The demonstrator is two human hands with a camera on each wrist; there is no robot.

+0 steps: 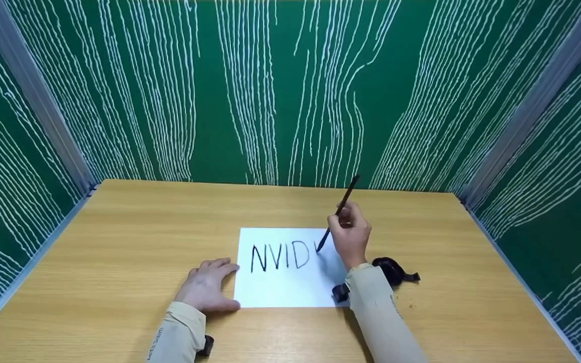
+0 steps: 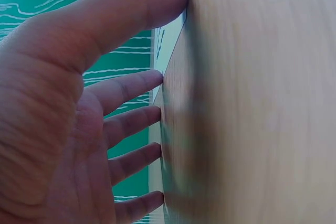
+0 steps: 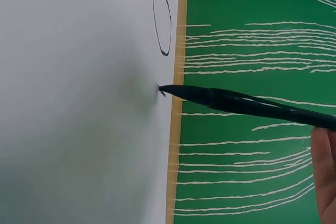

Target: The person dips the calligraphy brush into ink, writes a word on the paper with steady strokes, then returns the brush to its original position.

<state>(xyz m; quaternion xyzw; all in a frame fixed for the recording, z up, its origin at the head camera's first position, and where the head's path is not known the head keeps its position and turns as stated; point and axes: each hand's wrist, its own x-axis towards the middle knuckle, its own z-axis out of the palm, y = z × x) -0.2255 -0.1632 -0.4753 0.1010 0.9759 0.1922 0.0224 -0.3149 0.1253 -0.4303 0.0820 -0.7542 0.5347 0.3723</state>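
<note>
Currently lettering: right hand (image 1: 352, 232) pinches slim black brush-tipped pen (image 3: 231, 100), tip at white rectangular paper sheet (image 1: 280, 292) on pale wood-grain table (image 1: 169, 212), short stroke following black letters "NVID" (image 1: 287, 256). Left hand (image 1: 205, 285) relaxed, gripping nothing, at sheet's left edge. Next move likely calls for steady tip. Behind: white-lined green wall (image 1: 280, 101). Beige right sleeve (image 1: 379, 302) overlaps sheet's right side.
</note>
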